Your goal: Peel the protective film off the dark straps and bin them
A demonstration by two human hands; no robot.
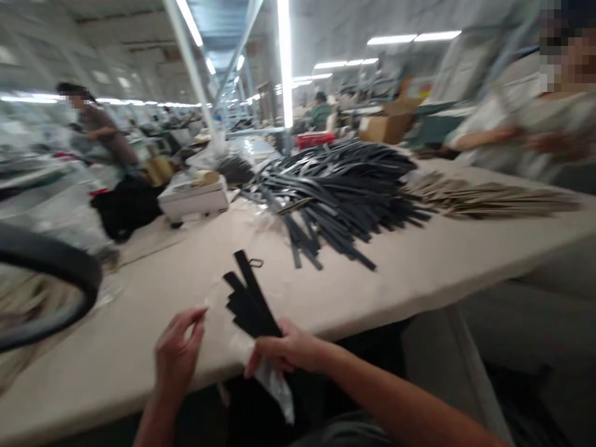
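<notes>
My right hand (pixel 288 349) is closed around a fanned bundle of dark fabric strips (pixel 251 304) at the table's front edge. A whitish, crumpled piece (pixel 278 388), perhaps plastic or cloth, hangs beneath that hand. To the left, my left hand (pixel 179 351) is raised in a pinch, thumb and forefinger meeting; whatever lies between the fingertips is too small to make out. A small dark loop (pixel 256 263) lies on the table beside the bundle's upper end. Beyond it spreads a big heap of dark strips (pixel 344 186).
Beige strips (pixel 493 197) lie on the right of the pale table (pixel 395 279), near a person in light clothing (pixel 516 124). A white box (pixel 193 198) and black cloth (pixel 125 208) sit at the left. A dark curved rim (pixel 88 273) juts in from the left edge.
</notes>
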